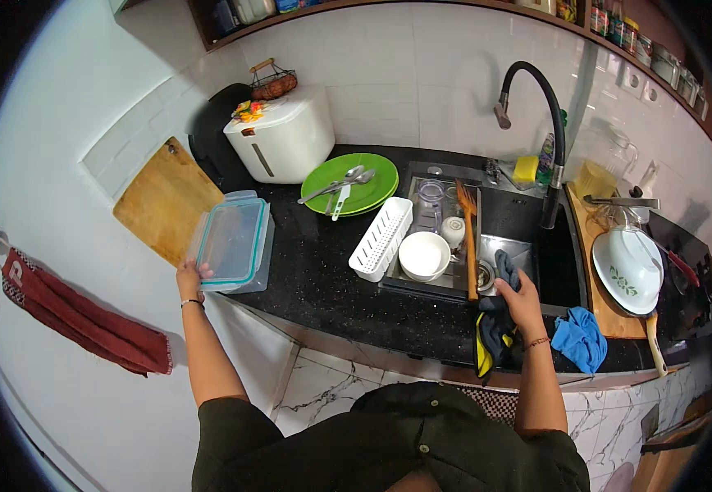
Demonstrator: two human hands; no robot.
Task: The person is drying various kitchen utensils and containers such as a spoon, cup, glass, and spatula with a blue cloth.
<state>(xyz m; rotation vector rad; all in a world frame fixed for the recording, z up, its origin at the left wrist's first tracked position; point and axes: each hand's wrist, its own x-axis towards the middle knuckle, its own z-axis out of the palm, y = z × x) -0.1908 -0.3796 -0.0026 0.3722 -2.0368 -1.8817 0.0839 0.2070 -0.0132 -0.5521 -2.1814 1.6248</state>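
My left hand (191, 277) grips the near edge of a clear plastic container with a teal-rimmed lid (232, 241), which leans against the wooden cutting board (165, 199) at the left end of the black counter (323, 279). My right hand (522, 302) rests on the front rim of the sink (508, 250), closed on a dark grey cloth (507, 269). A black and yellow cloth (491, 338) hangs over the counter edge just below that hand.
A green plate (370, 189) holds cutlery. A white slotted tray (381, 238), white bowl (424, 256), glass and wooden spatula (468, 238) sit by the sink. Black faucet (540, 123), white appliance (280, 141), blue cloth (581, 338), white patterned plate (627, 269), red towel (85, 318).
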